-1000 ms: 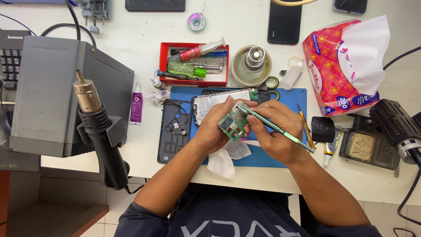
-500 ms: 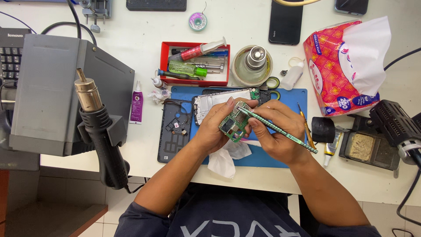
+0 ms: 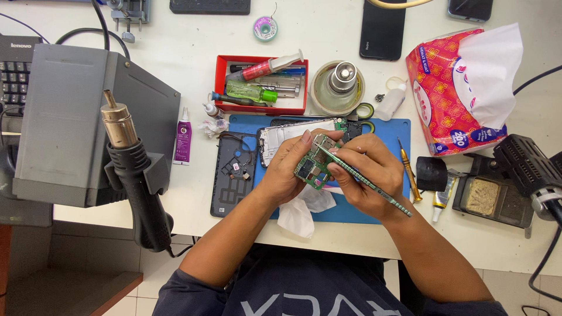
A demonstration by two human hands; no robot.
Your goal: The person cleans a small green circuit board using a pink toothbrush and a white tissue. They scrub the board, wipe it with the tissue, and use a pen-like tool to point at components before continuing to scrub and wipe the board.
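Note:
My left hand (image 3: 285, 169) holds a small green circuit board (image 3: 312, 167) above a blue work mat (image 3: 386, 131). In my right hand (image 3: 369, 175) is a thin green-handled tool (image 3: 374, 190), its tip resting on the board. Just behind the hands, an opened phone frame (image 3: 275, 137) lies on the mat. A dark phone back cover (image 3: 231, 172) rests at the mat's left edge. A crumpled white tissue (image 3: 301, 210) lies under my left wrist.
A grey hot-air station (image 3: 64, 129) with its nozzle handle (image 3: 137, 169) stands left. Behind the mat are a red tool tray (image 3: 219, 76), a round metal stand (image 3: 342, 79) and a black phone (image 3: 383, 29). A tissue pack (image 3: 451, 88), a sponge holder (image 3: 489, 199) and a screwdriver (image 3: 408, 169) sit right.
The hands and the board have barely moved. The tool's tip has shifted slightly on the board.

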